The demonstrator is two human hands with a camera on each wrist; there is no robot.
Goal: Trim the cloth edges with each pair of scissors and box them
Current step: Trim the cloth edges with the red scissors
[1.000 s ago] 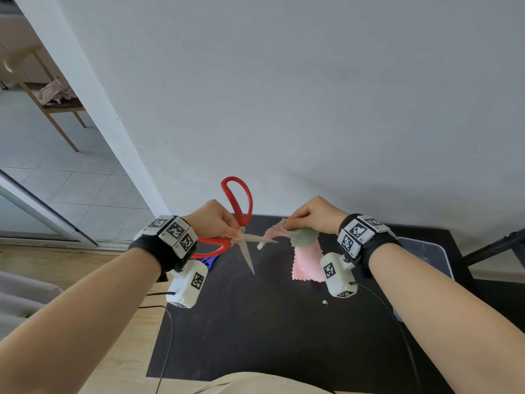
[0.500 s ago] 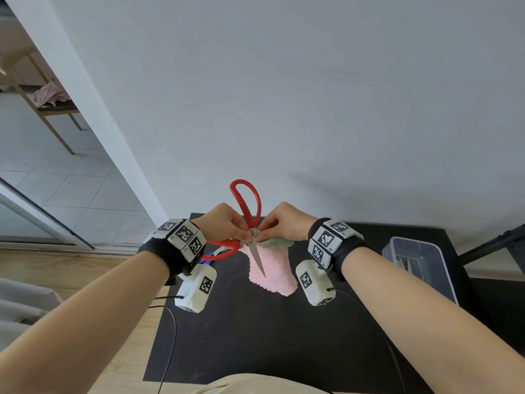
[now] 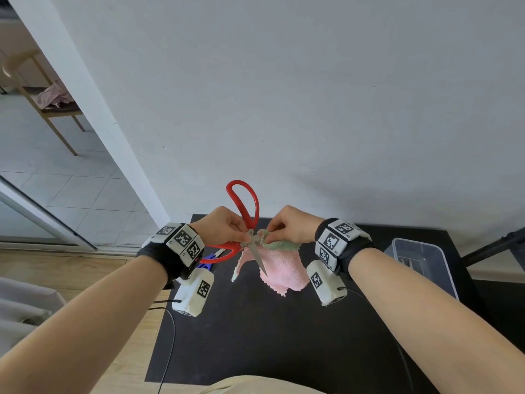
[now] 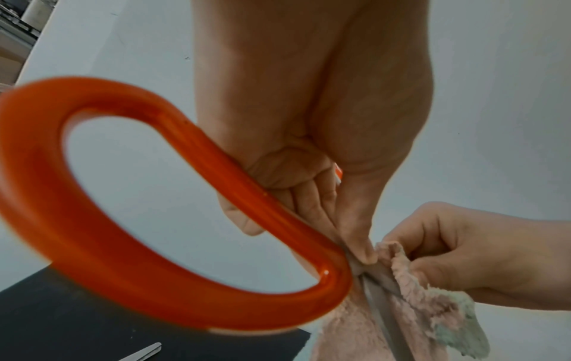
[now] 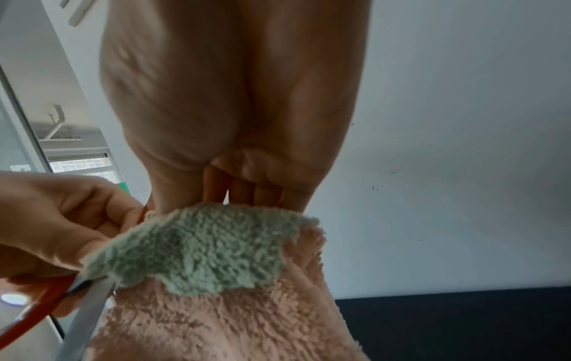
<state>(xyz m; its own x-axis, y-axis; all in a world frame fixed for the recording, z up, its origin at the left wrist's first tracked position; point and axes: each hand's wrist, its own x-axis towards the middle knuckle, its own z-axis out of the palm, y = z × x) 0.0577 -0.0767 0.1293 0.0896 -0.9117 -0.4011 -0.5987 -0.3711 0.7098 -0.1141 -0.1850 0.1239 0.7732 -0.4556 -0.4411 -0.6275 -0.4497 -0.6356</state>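
My left hand [image 3: 227,227] grips the red-handled scissors [image 3: 244,206] near the pivot, one loop pointing up, the other [image 3: 224,248] out to the left. The steel blades [image 3: 260,258] point down across a fluffy cloth [image 3: 284,268], pink with a green side. My right hand [image 3: 289,227] pinches the cloth's top edge right beside the blades. The cloth hangs above the black table [image 3: 255,336]. In the left wrist view the scissors [image 4: 154,268] meet the cloth [image 4: 417,300] just below my thumb. In the right wrist view the green fold [image 5: 200,246] hides my fingertips.
A clear plastic box [image 3: 423,265] stands on the table at the right, with dark items inside. Blue-handled scissors [image 3: 210,255] lie on the table under my left wrist. A grey wall rises just behind the table. A wooden chair [image 3: 42,95] stands far left.
My hands have come together: the right hand brought the cloth to the scissors, and the blades, spread a second ago, now point down against the cloth. The cloth hangs lower and unfolded.
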